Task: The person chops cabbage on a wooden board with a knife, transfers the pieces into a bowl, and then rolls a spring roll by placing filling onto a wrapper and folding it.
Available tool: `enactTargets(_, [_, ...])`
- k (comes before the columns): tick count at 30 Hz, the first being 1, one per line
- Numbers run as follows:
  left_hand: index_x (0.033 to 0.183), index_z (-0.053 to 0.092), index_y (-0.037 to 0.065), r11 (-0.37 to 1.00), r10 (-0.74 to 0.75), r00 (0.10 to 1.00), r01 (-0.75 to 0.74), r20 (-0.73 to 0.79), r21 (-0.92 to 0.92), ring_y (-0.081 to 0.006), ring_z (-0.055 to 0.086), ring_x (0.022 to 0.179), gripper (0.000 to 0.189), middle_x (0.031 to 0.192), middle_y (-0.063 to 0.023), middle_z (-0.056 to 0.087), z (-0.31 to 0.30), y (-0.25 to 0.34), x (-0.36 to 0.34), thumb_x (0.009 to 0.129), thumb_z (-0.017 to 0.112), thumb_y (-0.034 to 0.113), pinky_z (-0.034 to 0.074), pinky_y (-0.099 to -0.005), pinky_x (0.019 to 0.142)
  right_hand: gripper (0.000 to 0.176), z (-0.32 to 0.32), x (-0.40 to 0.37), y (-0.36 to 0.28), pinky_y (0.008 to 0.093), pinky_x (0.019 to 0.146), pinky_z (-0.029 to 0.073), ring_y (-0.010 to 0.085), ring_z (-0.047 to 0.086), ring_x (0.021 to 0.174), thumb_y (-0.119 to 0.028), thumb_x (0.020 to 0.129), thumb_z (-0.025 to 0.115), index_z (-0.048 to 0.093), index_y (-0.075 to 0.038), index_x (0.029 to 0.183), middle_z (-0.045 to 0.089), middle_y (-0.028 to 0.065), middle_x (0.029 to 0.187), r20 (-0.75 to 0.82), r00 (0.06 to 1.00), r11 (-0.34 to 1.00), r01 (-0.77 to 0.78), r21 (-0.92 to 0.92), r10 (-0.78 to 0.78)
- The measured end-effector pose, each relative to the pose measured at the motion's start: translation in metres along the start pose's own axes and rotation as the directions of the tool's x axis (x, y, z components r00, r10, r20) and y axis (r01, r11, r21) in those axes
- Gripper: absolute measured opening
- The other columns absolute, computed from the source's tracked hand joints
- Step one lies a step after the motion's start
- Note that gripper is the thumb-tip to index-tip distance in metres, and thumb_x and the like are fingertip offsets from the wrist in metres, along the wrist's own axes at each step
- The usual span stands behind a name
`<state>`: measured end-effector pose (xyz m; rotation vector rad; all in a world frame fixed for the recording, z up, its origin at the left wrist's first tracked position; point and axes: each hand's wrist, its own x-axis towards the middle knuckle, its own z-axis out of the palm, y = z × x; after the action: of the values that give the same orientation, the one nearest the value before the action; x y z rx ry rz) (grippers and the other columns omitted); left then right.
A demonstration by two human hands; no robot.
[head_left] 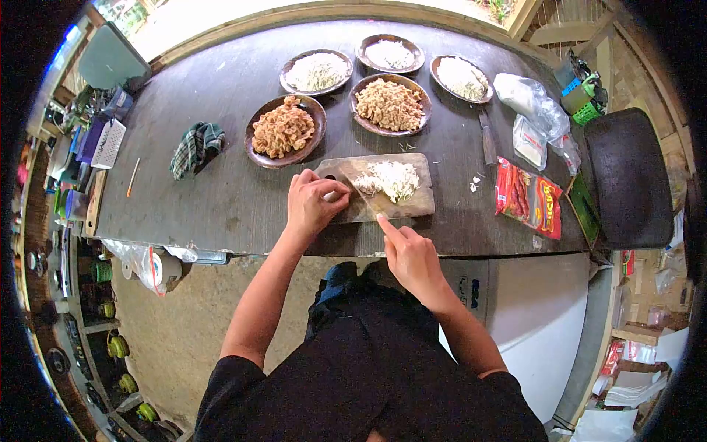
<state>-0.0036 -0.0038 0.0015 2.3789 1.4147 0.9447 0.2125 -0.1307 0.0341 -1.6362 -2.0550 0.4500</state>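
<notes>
Nearby, the right hand (414, 261) curls closed around a knife (368, 197), index finger laid along the blade; the fist hides the handle. Just beyond, the left hand (315, 200), fingers bent narrow, pinches a small whitish piece (336, 197) and covers part of the left end of the cutting board (421, 202). One heap of pale shreds (392, 180) lies on the board, right of the blade. On the desk (221, 217), one red packet (529, 197) rests to the right, one pencil (133, 177) and one checkered cloth (197, 149) to the left. Past the packet lie one long dark tool (487, 140), its kind unclear, and some plastic bags (541, 110). Farther off stand five brown plates (261, 153): the nearer two bear reddish-brown pieces (283, 129) and tan pieces (390, 104), the three behind them whitish shreds (318, 71).
</notes>
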Motion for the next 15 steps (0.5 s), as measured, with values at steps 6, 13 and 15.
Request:
enactTargets(6, [0.081,0.081,0.017,1.0,0.013,1.0,-0.013,0.0,0.003,-0.0193,0.056,0.082,0.013,0.083,0.0041,0.076,0.001,-0.001,0.0,0.071,0.085,0.024,0.043,-0.0339,0.081,0.049,0.001,-0.012,-0.008,0.0498,0.059,0.054,0.0374,0.065,0.064,-0.011,0.096,0.063,0.057,-0.011,0.144,0.061,0.0154,0.078,-0.034,0.999,0.989,-0.008,0.149,0.014])
enactTargets(13, [0.08,0.08,0.017,1.0,0.007,1.0,-0.007,-0.005,0.009,-0.0187,0.055,0.082,0.012,0.084,0.005,0.077,0.002,0.0,0.0,0.071,0.084,0.024,0.043,-0.0339,0.081,0.049,0.019,-0.011,-0.01,0.047,0.056,0.053,0.0364,0.064,0.062,-0.008,0.095,0.065,0.059,-0.011,0.143,0.059,0.0145,0.077,-0.059,0.998,0.999,-0.038,0.012,0.039])
enactTargets(15, [0.081,0.081,0.018,1.0,0.009,1.0,-0.008,-0.014,0.012,-0.0186,0.055,0.082,0.012,0.085,0.005,0.077,0.001,0.0,0.0,0.072,0.084,0.024,0.043,-0.0339,0.081,0.049,0.02,-0.009,-0.009,0.0466,0.056,0.053,0.0359,0.064,0.062,-0.008,0.095,0.065,0.059,-0.01,0.143,0.059,0.0141,0.077,-0.075,0.997,1.0,-0.026,-0.011,0.025])
